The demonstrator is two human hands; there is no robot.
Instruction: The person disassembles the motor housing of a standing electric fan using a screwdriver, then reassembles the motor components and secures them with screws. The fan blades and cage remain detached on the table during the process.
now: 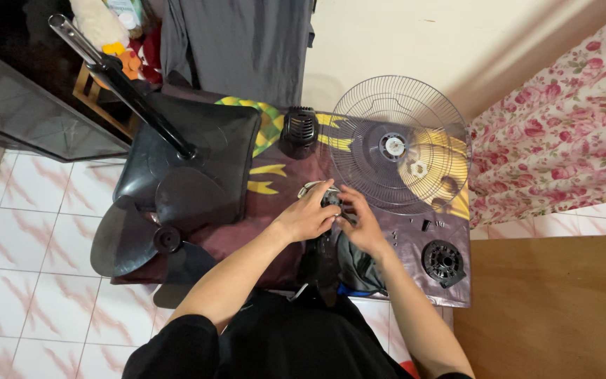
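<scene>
A small dark fan motor unit (330,200) is gripped between both hands at the middle of the dark printed mat (275,184) spread on the tiled floor. The left hand (308,216) is closed over its left side, while the fingers of the right hand (361,223) are curled against its right side; the part between them is largely hidden, so its exact shape cannot be told. A darker body with a bit of cloth (348,265) lies just below the hands, toward the near edge of the mat.

The step in hand is judged to be fine work on the motor unit. It is best done with the piece kept steady by one hand while the other does the turning, and with loosened small parts set down together on the mat.

One round wire fan guard (401,144) is counted, lying toward the far right corner of the mat. One dark three-bladed fan blade (159,235) lies over the left edge, beside one black square base with an upright pole (198,151). One black ribbed motor cover (299,130) is seen at the far edge, and one black round vented cap (443,261) near the right corner. A few tiny dark screws (426,224) lie scattered between cap and guard; their number cannot be told.
</scene>
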